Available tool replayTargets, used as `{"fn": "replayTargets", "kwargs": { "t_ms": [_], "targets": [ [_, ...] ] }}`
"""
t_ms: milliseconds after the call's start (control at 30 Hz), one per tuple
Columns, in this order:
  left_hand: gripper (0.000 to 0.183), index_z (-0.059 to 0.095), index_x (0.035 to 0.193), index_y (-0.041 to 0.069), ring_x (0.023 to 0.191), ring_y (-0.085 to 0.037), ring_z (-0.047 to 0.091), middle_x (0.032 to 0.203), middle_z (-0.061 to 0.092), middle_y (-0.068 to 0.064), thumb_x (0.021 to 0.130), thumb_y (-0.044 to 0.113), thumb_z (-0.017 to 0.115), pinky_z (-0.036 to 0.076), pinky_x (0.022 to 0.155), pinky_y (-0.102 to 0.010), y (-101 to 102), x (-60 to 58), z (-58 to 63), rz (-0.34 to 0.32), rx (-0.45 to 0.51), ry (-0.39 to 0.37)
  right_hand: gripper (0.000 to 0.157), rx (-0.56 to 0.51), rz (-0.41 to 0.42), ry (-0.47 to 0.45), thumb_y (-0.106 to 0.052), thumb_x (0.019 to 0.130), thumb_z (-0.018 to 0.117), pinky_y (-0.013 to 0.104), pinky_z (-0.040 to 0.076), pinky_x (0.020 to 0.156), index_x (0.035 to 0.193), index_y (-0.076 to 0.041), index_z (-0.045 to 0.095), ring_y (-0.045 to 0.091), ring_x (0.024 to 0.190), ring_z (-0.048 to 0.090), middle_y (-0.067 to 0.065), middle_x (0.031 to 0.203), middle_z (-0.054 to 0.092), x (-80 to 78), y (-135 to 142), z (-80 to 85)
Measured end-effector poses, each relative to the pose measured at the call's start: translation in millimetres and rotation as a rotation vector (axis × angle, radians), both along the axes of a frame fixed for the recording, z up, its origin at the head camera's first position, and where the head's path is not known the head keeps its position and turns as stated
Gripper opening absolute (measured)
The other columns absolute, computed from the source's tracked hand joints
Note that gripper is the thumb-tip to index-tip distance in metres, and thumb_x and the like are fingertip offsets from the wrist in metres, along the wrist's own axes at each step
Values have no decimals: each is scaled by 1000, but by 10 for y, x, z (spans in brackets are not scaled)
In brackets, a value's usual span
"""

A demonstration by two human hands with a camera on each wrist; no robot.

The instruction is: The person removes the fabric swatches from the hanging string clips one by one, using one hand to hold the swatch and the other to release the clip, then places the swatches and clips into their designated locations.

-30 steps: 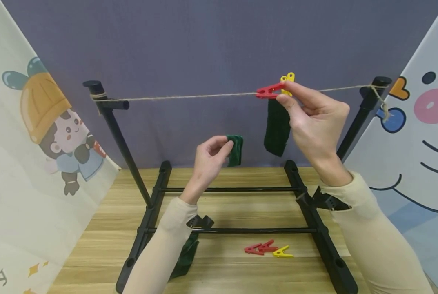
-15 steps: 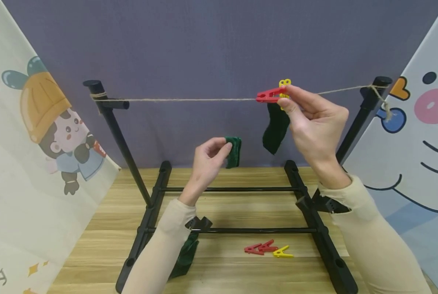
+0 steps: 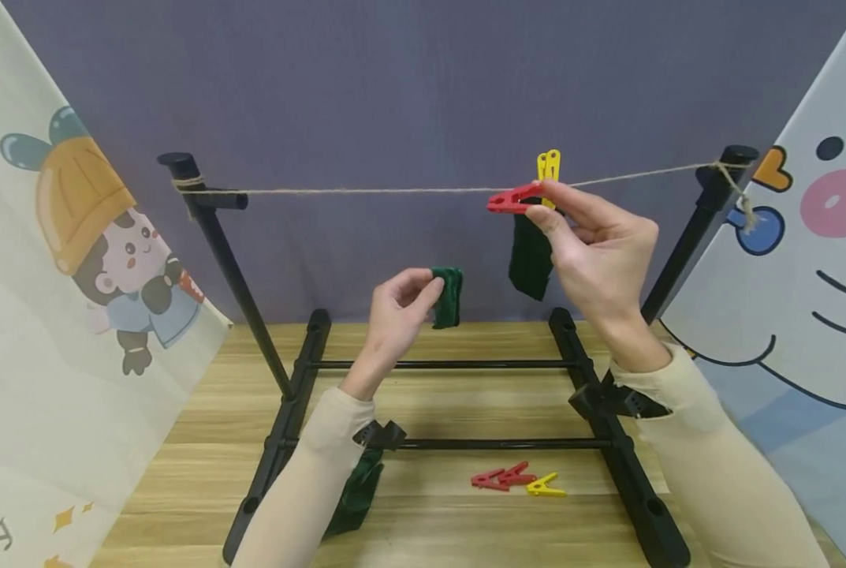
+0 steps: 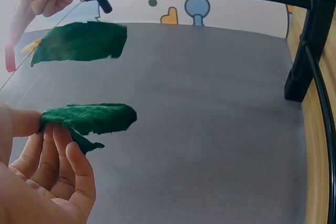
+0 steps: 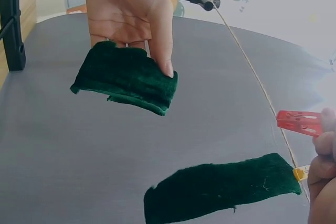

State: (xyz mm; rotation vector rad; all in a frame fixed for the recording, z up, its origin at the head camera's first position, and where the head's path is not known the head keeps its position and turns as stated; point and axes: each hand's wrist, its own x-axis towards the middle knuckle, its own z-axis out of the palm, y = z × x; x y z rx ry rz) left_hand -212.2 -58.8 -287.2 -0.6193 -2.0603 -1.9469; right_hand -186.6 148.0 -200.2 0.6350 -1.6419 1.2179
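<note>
My left hand pinches a folded piece of green velvety cloth between thumb and fingers, below the string line. Higher up on the right, my right hand pinches a red clothespin by its handle ends. Its tip points left, close to the string; whether it touches cannot be told. Just behind it, a yellow clothespin stands on the string, with a second green cloth hanging from it. In the right wrist view that hanging cloth shows at full length, and the held cloth droops from the left hand.
The string is tied between two black posts of a frame on a wooden table. On the tabletop lie red clothespins, a yellow clothespin and another green cloth, partly hidden by the left sleeve. A grey backdrop stands behind.
The right hand has lowered the red clothespin slightly and shifted it left. The yellow clothespin and hanging cloth have swung a little. The left hand has drifted slightly left with its cloth.
</note>
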Motion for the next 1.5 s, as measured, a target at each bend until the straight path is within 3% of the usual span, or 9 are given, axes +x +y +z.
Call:
{"fn": "replayTargets", "kwargs": {
  "t_ms": [433, 700, 900, 1067, 1233, 1500],
  "targets": [
    [20, 64, 106, -6, 77, -24, 58, 96, 65, -14, 95, 11, 60, 51, 64, -31, -20, -18, -69, -6, 12, -1, 28, 58, 8, -11, 7, 77, 75, 17, 24, 40, 105, 6, 71, 4, 36, 38, 16, 96, 71, -20, 23, -151],
    [21, 65, 107, -4, 78, -31, 58, 97, 65, -14, 96, 13, 60, 51, 66, -34, -52, -1, -106, -5, -17, 9, 28, 112, -4, -35, 8, 76, 76, 18, 23, 39, 104, 8, 71, 5, 34, 33, 19, 94, 71, -18, 24, -266],
    [24, 65, 110, -6, 97, -26, 59, 114, 60, -16, 95, 12, 61, 52, 80, -33, -76, 19, -132, 24, -47, -15, 30, 141, -2, -47, 9, 74, 77, 19, 21, 39, 104, 7, 71, 5, 33, 28, 20, 91, 71, -16, 46, -365],
    [23, 66, 107, -7, 121, -25, 50, 132, 52, -17, 94, 11, 62, 48, 93, -36, -91, 22, -150, 43, -69, -25, 31, 141, 11, -76, 9, 75, 77, 19, 21, 38, 104, 7, 71, 5, 33, 30, 20, 91, 71, -16, 65, -453],
    [22, 67, 105, -7, 125, -27, 47, 133, 51, -18, 94, 11, 62, 47, 94, -40, -118, 25, -186, 38, -89, -27, 31, 143, 26, -93, 10, 75, 76, 19, 23, 37, 105, 7, 71, 6, 33, 31, 19, 93, 71, -26, 71, -538],
    [23, 67, 107, -5, 114, -25, 55, 136, 52, -15, 95, 13, 61, 51, 85, -38, -157, 23, -284, 40, -144, -78, 32, 151, 46, -111, 11, 74, 77, 20, 24, 36, 105, 5, 71, 5, 33, 32, 18, 90, 72, -36, 82, -690]
  ]
}}
